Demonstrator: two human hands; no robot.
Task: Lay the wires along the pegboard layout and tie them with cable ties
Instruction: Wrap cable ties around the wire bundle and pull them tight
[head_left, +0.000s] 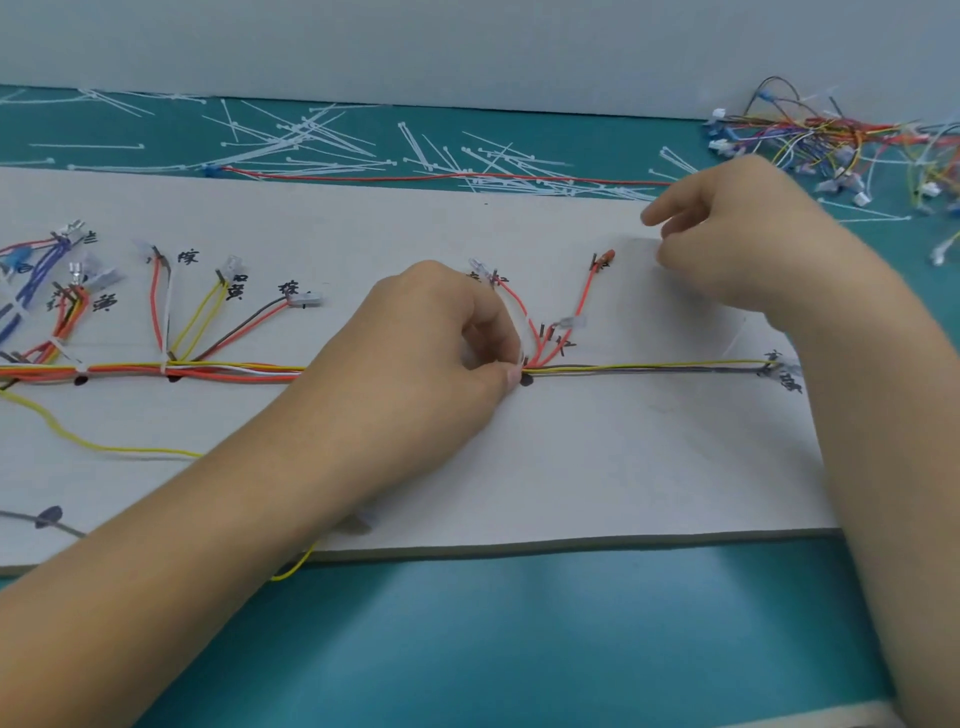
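The left hand (431, 343) is pinching the wire bundle (649, 368) at a junction mark on the board (571, 467); the right hand (737, 244) is hovering apart, fingers (660, 213) curled, its hold unclear; a slackening pinch could be letting the red branches (583, 306) spring off the layout before tying.

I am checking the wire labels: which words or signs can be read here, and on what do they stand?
All handwritten in black on the white board.
"兰": far left, beside blue wires.
"棕": twice, left of centre.
"黄": twice, one beside yellow wires.
Marks by the left hand and at the right end: too blurred.
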